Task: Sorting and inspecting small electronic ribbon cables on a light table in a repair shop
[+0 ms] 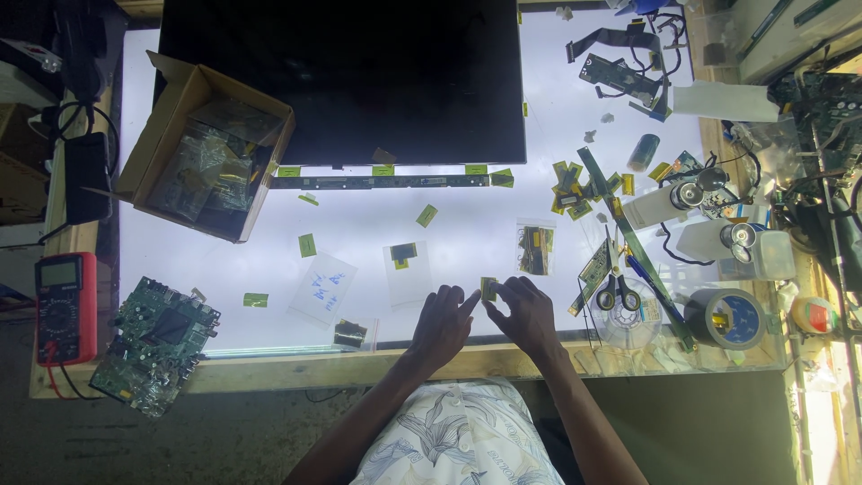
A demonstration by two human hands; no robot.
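Here both hands, left hand (442, 325) and right hand (528, 310), pinch a small green strip (488, 288).

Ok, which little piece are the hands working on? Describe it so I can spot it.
Start at the big black panel on the lit table, then drop to the near wooden edge. There the left hand and right hand meet; pinched between their fingertips is a small green-yellow piece, the only one held rather than lying loose.

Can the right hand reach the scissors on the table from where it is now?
Probably yes. The scissors lie just beside the right hand, with only bare lit table between them. But both hands are pinching a small green piece, so the right hand must let go first.
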